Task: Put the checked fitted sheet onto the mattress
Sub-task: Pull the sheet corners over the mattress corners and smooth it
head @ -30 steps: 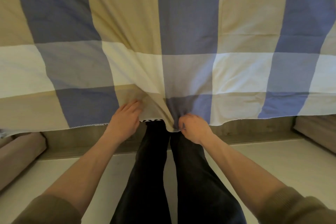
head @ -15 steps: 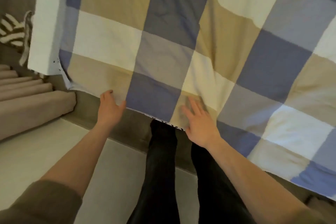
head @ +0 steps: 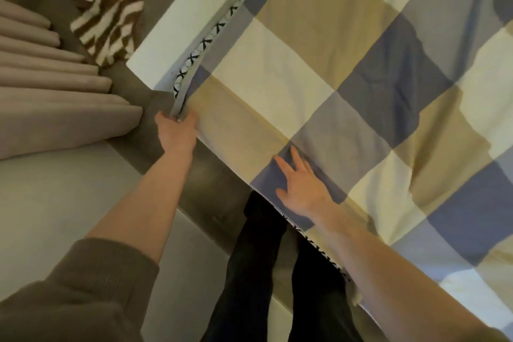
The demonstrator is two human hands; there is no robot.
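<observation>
Left hand [head: 176, 133]: at 9 o'clock, my fingers are curled round the grey hem of the sheet [head: 333, 86], and I hold it at the near corner of the mattress [head: 177, 22].
Right hand [head: 301, 187]: just past centre toward 5 o'clock, it lies flat with fingers spread and straight, the palm pressing a blue square close to the sheet's near edge; it holds nothing.
Sheet: the checks of blue, tan, cream and grey lie over the top of the mattress from 12 round to 4 o'clock. The hem runs up from my left hand toward 12.
Mattress: its white side shows bare at 11 o'clock, beside the hem.
Layer [head: 201, 46]: a white strip with black crosses shows between the hem and the white side, and again under the near edge at 5 o'clock.
Frame [head: 211, 189]: a brown padded base holds the mattress and passes under my left wrist.
Striped cloth [head: 102, 8]: brown and white, it lies on the frame at 11 o'clock, apart from the mattress.
Hidden: my left fingertips are lost in the fold, so I cannot tell whether the sheet's corner wraps the mattress corner. The sheet's far and right parts are cut off.
</observation>
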